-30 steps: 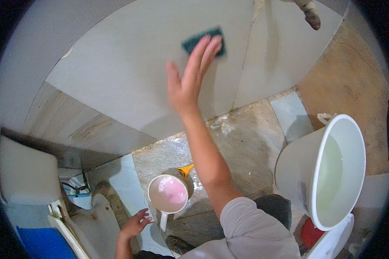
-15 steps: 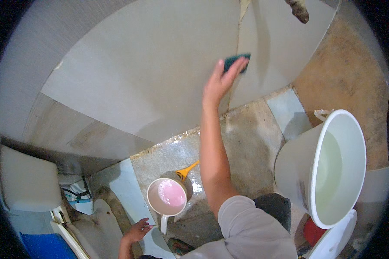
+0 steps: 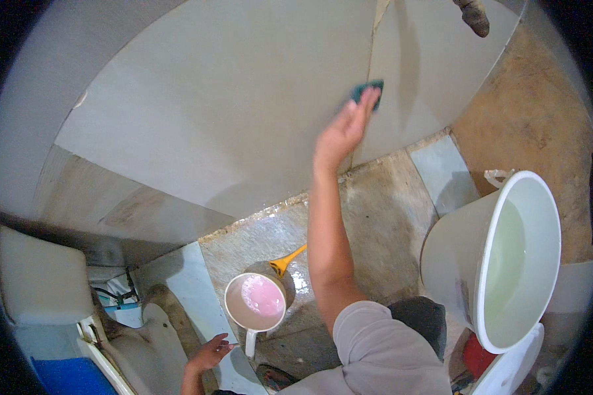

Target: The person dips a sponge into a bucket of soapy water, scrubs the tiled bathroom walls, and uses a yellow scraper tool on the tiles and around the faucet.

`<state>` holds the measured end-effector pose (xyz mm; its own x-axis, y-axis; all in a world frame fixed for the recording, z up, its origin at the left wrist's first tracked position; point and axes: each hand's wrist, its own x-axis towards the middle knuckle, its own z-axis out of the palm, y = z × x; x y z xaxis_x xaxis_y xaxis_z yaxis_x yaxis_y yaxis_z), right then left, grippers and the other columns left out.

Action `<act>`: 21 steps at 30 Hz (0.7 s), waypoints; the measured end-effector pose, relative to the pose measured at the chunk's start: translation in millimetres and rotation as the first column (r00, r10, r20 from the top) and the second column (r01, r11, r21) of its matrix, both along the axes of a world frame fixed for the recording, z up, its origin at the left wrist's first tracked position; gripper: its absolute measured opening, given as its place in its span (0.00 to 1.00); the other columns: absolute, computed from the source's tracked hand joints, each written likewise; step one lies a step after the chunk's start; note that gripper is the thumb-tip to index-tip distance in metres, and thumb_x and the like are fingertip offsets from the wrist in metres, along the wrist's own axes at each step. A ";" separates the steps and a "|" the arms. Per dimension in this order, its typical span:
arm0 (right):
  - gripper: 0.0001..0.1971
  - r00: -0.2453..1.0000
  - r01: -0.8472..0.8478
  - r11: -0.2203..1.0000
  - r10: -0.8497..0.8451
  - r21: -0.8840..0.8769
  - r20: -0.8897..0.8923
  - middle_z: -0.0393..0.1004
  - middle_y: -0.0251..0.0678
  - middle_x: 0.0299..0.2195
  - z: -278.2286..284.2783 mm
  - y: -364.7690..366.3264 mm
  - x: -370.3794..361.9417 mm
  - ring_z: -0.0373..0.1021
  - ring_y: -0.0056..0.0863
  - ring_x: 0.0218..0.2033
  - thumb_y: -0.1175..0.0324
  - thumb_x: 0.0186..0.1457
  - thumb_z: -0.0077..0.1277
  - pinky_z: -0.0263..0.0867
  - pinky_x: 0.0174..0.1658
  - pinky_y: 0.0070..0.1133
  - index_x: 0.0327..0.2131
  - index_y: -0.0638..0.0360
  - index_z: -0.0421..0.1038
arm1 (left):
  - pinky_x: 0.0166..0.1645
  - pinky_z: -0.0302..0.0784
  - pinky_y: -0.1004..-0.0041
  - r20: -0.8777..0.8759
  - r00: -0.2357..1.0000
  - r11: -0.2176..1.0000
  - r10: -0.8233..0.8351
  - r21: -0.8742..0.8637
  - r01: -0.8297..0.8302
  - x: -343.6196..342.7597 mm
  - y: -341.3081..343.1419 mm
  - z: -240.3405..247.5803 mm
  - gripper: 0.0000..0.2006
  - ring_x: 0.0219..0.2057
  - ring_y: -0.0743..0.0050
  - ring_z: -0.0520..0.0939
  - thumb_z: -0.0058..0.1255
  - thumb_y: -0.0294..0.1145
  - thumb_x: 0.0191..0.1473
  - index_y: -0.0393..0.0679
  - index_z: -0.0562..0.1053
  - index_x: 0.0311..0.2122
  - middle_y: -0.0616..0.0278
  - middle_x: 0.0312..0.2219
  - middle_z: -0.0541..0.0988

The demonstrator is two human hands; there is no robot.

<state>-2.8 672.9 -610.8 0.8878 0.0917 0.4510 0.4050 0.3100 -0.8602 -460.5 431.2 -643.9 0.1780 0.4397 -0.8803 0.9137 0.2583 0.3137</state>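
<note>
My right hand (image 3: 342,133) reaches up to the pale wall tile (image 3: 244,99), its fingers closed on a dark green scouring pad (image 3: 374,89). The pad lies against the tile beside a vertical joint. Lower left, my left hand (image 3: 209,353) hangs open with its fingers apart, holding nothing. Close to it stands a white handled dipper (image 3: 251,342) with pink, foamy liquid (image 3: 263,296) inside. Just behind the dipper, a yellow-orange handled tool (image 3: 286,261) lies on the wet floor; my right forearm hides part of it.
A large white bucket (image 3: 451,253) of water stands at the right, with a white lid (image 3: 524,365) and a red object (image 3: 476,357) beside it. At the left is a toilet (image 3: 145,352) with its tank (image 3: 43,276) and a blue item (image 3: 72,376). A pipe-like stub (image 3: 476,18) juts out at the top right.
My right hand has turned slightly on the wall, the pad staying by the same joint. My left hand is nearly unchanged, and the whole view has shifted a little.
</note>
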 end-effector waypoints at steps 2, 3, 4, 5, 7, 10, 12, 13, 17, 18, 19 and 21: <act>0.23 0.992 0.029 0.999 -0.025 -0.027 0.127 0.46 0.48 0.58 11.4 3.6 0.8 0.43 0.36 0.60 0.68 0.58 0.34 0.39 0.60 0.25 0.55 0.68 0.49 | 0.45 0.68 0.70 0.009 1.000 1.000 -0.020 0.009 0.019 4.2 5.1 -1.0 0.31 0.45 0.61 0.72 0.46 0.47 0.52 0.37 0.54 0.55 0.47 0.44 0.69; 0.24 0.990 0.051 0.998 -0.045 -0.042 0.137 0.43 0.49 0.58 -7.3 5.5 -2.1 0.41 0.40 0.60 0.67 0.58 0.33 0.37 0.60 0.27 0.55 0.69 0.46 | 0.45 0.68 0.69 -0.019 1.000 1.000 -0.008 -0.001 0.008 5.9 5.6 1.2 0.31 0.45 0.61 0.72 0.45 0.47 0.52 0.37 0.54 0.55 0.48 0.44 0.69; 0.26 0.987 0.070 0.997 -0.063 -0.045 0.148 0.40 0.51 0.59 -26.2 9.7 -4.8 0.39 0.43 0.60 0.67 0.57 0.33 0.35 0.61 0.29 0.56 0.70 0.43 | 0.46 0.68 0.69 -0.046 0.999 1.000 0.007 0.001 -0.007 8.4 8.0 3.5 0.31 0.45 0.61 0.72 0.45 0.48 0.52 0.37 0.54 0.55 0.48 0.44 0.70; 0.26 0.996 0.084 0.992 -0.082 -0.099 0.021 0.39 0.51 0.59 -60.7 11.5 -5.6 0.38 0.43 0.60 0.65 0.58 0.32 0.35 0.60 0.29 0.56 0.69 0.43 | 0.46 0.68 0.69 -0.042 0.999 1.000 0.006 0.007 -0.006 7.5 9.0 0.7 0.31 0.45 0.61 0.72 0.45 0.48 0.52 0.37 0.54 0.55 0.48 0.44 0.70; 0.28 0.947 0.012 0.986 -0.066 -0.169 -0.314 0.38 0.52 0.59 -158.1 3.4 5.7 0.38 0.42 0.60 0.61 0.58 0.31 0.34 0.61 0.28 0.56 0.70 0.41 | 0.47 0.67 0.68 0.041 0.998 0.998 0.050 0.041 -0.052 4.5 14.5 -9.4 0.32 0.45 0.61 0.72 0.44 0.50 0.52 0.38 0.55 0.55 0.49 0.44 0.70; 0.30 0.781 -0.160 0.984 0.082 -0.072 -0.619 0.37 0.53 0.59 -188.6 -8.1 11.2 0.37 0.41 0.61 0.57 0.59 0.28 0.33 0.61 0.27 0.56 0.71 0.39 | 0.47 0.67 0.68 0.035 0.999 1.000 -0.015 -0.014 0.016 -0.5 18.0 -10.7 0.31 0.45 0.62 0.72 0.44 0.49 0.52 0.38 0.55 0.55 0.49 0.45 0.69; 0.31 0.783 -0.099 0.995 0.072 -0.008 -0.618 0.38 0.53 0.59 -148.7 5.4 20.7 0.35 0.40 0.61 0.56 0.59 0.30 0.31 0.61 0.27 0.55 0.73 0.41 | 0.47 0.67 0.69 0.012 0.999 0.999 -0.033 -0.008 0.033 0.2 18.4 -11.3 0.31 0.45 0.62 0.72 0.44 0.49 0.52 0.38 0.54 0.55 0.49 0.46 0.69; 0.31 0.892 -0.046 0.999 0.044 0.007 -0.449 0.40 0.51 0.59 -100.8 10.9 14.3 0.38 0.39 0.61 0.56 0.58 0.32 0.34 0.61 0.26 0.55 0.72 0.42 | 0.46 0.67 0.69 -0.028 0.999 0.999 -0.040 -0.023 0.039 -3.3 13.2 -11.5 0.31 0.45 0.63 0.72 0.44 0.48 0.52 0.38 0.54 0.55 0.49 0.46 0.69; 0.29 0.993 0.020 1.000 -0.022 0.020 0.118 0.42 0.50 0.58 44.3 5.8 10.7 0.39 0.41 0.60 0.61 0.57 0.39 0.36 0.60 0.28 0.55 0.72 0.45 | 0.46 0.68 0.69 0.067 0.997 0.999 0.040 -0.034 -0.038 0.9 7.5 -15.5 0.31 0.45 0.62 0.72 0.45 0.48 0.52 0.38 0.54 0.55 0.48 0.46 0.69; 0.29 0.982 0.009 0.999 -0.015 0.034 0.190 0.41 0.52 0.58 51.0 6.1 12.2 0.38 0.43 0.61 0.63 0.55 0.41 0.34 0.60 0.31 0.55 0.71 0.46 | 0.46 0.68 0.69 0.029 1.000 1.000 0.011 -0.023 -0.011 7.6 10.1 -11.5 0.31 0.45 0.62 0.72 0.45 0.48 0.52 0.38 0.54 0.55 0.48 0.45 0.69; 0.29 0.966 -0.011 0.999 -0.002 0.049 0.257 0.39 0.54 0.58 54.3 7.0 12.1 0.36 0.44 0.61 0.66 0.54 0.43 0.33 0.60 0.34 0.55 0.70 0.46 | 0.46 0.68 0.68 -0.013 1.000 1.000 -0.009 -0.010 0.008 10.7 10.8 -8.3 0.31 0.44 0.62 0.73 0.45 0.47 0.52 0.38 0.54 0.55 0.48 0.45 0.70; 0.29 0.984 0.041 0.999 -0.045 0.027 0.172 0.42 0.54 0.58 -4.6 8.7 7.1 0.38 0.46 0.60 0.67 0.53 0.43 0.37 0.59 0.35 0.55 0.69 0.47 | 0.46 0.68 0.68 -0.005 1.000 1.000 0.000 0.014 0.000 9.6 11.3 -9.0 0.31 0.44 0.62 0.73 0.45 0.47 0.52 0.38 0.55 0.55 0.48 0.45 0.70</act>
<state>4.3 681.7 -615.3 0.7993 0.0426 0.5994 0.5602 0.3078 -0.7690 -450.9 442.5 -652.9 0.1737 0.4523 -0.8748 0.9153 0.2535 0.3129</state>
